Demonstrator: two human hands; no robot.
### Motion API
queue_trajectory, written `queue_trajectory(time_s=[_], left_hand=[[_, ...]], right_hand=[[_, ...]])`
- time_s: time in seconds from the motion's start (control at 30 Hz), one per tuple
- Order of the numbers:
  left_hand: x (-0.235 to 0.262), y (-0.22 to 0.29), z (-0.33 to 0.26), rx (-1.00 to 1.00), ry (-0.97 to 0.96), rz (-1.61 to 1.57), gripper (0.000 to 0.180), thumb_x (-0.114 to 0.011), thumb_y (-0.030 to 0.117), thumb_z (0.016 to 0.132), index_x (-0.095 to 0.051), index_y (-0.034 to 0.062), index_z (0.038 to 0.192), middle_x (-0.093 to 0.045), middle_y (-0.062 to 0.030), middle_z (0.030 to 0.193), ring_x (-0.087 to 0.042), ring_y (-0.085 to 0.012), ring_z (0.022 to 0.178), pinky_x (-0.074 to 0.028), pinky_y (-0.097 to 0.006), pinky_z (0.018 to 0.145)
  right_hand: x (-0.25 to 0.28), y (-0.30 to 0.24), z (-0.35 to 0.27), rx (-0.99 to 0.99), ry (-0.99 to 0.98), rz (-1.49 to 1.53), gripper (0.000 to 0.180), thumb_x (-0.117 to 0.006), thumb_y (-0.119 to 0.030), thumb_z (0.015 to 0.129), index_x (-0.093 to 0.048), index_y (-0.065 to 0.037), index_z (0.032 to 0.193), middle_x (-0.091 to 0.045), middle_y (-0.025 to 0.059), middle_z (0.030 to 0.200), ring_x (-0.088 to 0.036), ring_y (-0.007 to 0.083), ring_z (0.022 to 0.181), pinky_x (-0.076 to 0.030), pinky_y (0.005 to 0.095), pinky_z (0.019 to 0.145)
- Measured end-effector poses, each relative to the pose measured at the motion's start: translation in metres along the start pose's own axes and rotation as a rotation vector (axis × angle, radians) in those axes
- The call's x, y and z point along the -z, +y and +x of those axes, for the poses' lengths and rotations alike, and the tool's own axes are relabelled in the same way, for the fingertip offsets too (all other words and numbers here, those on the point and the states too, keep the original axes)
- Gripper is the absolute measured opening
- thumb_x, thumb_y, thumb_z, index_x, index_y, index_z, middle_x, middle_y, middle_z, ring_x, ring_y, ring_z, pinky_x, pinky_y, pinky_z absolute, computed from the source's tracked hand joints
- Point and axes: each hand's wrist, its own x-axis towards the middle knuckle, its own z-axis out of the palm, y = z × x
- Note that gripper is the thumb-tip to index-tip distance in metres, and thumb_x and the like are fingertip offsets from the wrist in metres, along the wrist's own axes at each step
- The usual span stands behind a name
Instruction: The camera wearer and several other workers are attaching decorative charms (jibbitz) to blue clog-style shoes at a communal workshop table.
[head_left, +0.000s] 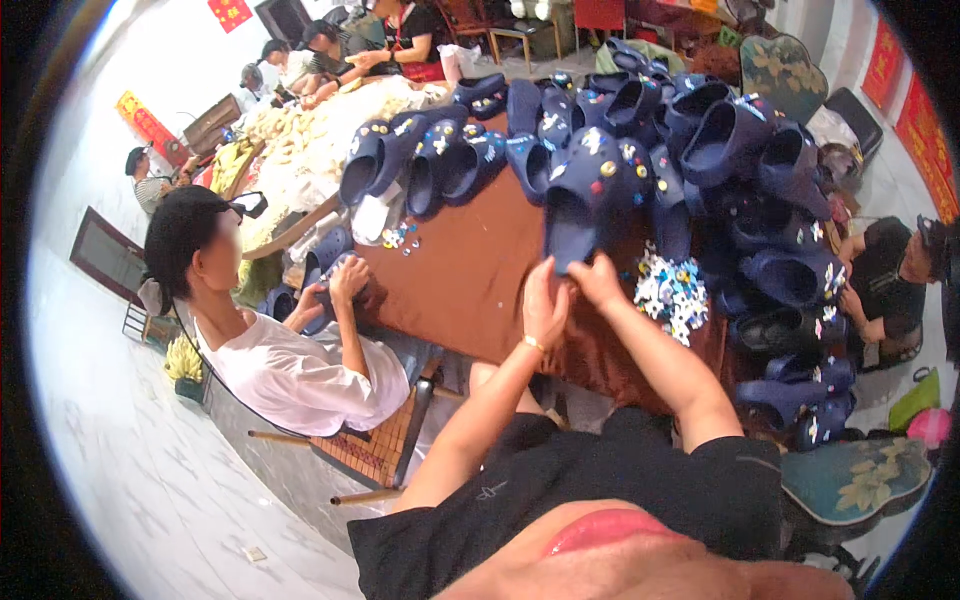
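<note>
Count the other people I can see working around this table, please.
5, perhaps more hidden. One in a white shirt sits at the left; one in black at the right edge; one in a dark cap far left; two at the far end.

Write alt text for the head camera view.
Both hands, the left hand and right hand, hold a navy clog studded with small charms over a brown table. More navy clogs pile beyond, loose charms lie nearby, and a seated co-worker handles another.
</note>
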Motion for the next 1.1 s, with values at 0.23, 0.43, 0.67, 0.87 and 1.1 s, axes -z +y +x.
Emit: queue_trajectory(time_s=[0.23, 0.43, 0.67, 0.87, 1.1], left_hand=[[0.001, -0.024, -0.069, 0.211, -0.178, 0.036, 0.044, -0.052, 0.006, 0.074, -0.041, 0.0031, 0.116, -0.048, -0.0142, 0.107, -0.05, -0.0256, 0.093, -0.041, -0.032, 0.081], [-0.009, -0.037, -0.092, 0.215, -0.298, 0.025, 0.041, -0.052, 0.006, 0.072, -0.043, 0.0018, 0.112, -0.049, -0.0166, 0.104, -0.047, -0.0309, 0.098, -0.038, -0.036, 0.086], [0.008, -0.064, -0.058, 0.237, -0.255, 0.077, 0.037, -0.05, 0.005, 0.073, -0.047, 0.0037, 0.109, -0.05, -0.0165, 0.1, -0.05, -0.0301, 0.091, -0.041, -0.034, 0.08], [0.034, -0.13, 0.012, 0.212, -0.259, 0.27, 0.036, -0.05, 0.008, 0.072, -0.047, 0.0048, 0.107, -0.049, -0.0172, 0.104, -0.046, -0.0329, 0.098, -0.038, -0.039, 0.085], [0.04, -0.206, 0.101, 0.307, -0.387, 0.617, 0.046, -0.054, 0.015, 0.072, -0.043, 0.0066, 0.115, -0.043, -0.014, 0.119, -0.04, -0.0299, 0.11, -0.036, -0.038, 0.091]], right_hand=[[0.089, -0.055, 0.162, -0.335, 0.335, 0.374, 0.031, -0.058, -0.019, 0.071, -0.049, 0.005, 0.088, -0.057, 0.012, 0.067, -0.055, 0.0184, 0.043, -0.044, 0.0267, 0.034], [0.078, 0.035, 0.133, 0.034, 0.414, -0.242, 0.022, -0.053, -0.018, 0.075, -0.056, -0.002, 0.09, -0.061, 0.015, 0.078, -0.06, 0.0264, 0.071, -0.046, 0.0343, 0.063], [-0.015, 0.064, -0.026, 0.322, -0.272, -0.593, 0.021, -0.055, -0.018, 0.074, -0.053, -0.007, 0.092, -0.051, 0.0131, 0.096, -0.048, 0.0305, 0.093, -0.04, 0.0382, 0.079], [-0.022, 0.073, -0.053, 0.382, -0.315, -0.725, 0.031, -0.058, -0.019, 0.073, -0.051, -0.007, 0.1, -0.047, 0.0103, 0.108, -0.041, 0.0278, 0.104, -0.035, 0.0395, 0.085], [-0.019, 0.071, -0.056, 0.385, -0.305, -0.767, 0.032, -0.053, -0.022, 0.075, -0.049, -0.005, 0.102, -0.044, 0.0146, 0.111, -0.039, 0.0299, 0.106, -0.033, 0.043, 0.087]])
